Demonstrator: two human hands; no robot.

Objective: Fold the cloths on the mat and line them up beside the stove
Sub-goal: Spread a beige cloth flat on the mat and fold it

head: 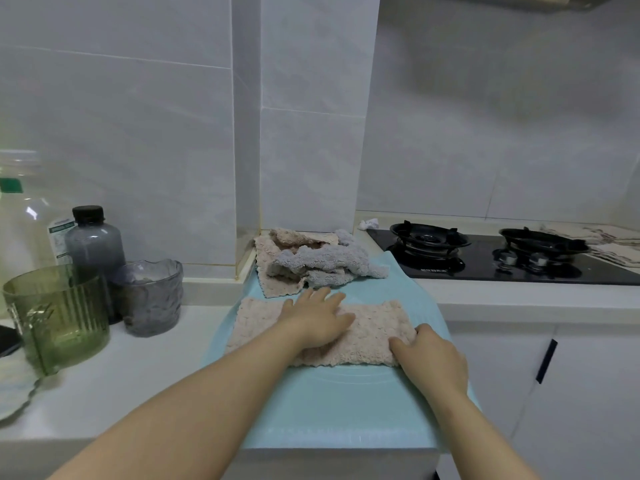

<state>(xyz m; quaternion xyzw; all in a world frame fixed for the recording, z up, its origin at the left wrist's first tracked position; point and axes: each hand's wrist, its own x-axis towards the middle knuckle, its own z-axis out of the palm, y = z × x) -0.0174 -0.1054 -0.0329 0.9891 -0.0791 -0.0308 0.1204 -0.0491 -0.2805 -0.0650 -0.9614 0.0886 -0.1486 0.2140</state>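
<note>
Folding is early: pink cloth (374,329) lies as a strip on the mat (329,403), left grip (313,322) spread flat on it, right grip (431,355) curled round its right end. Pile (311,263) behind waits; pale cloths (613,244) past the stove (485,270) may be finished.

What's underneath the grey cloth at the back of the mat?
A crumpled pink cloth lies under the grey cloth, both on the mat. Whether anything else hides beneath cannot be seen.
</note>
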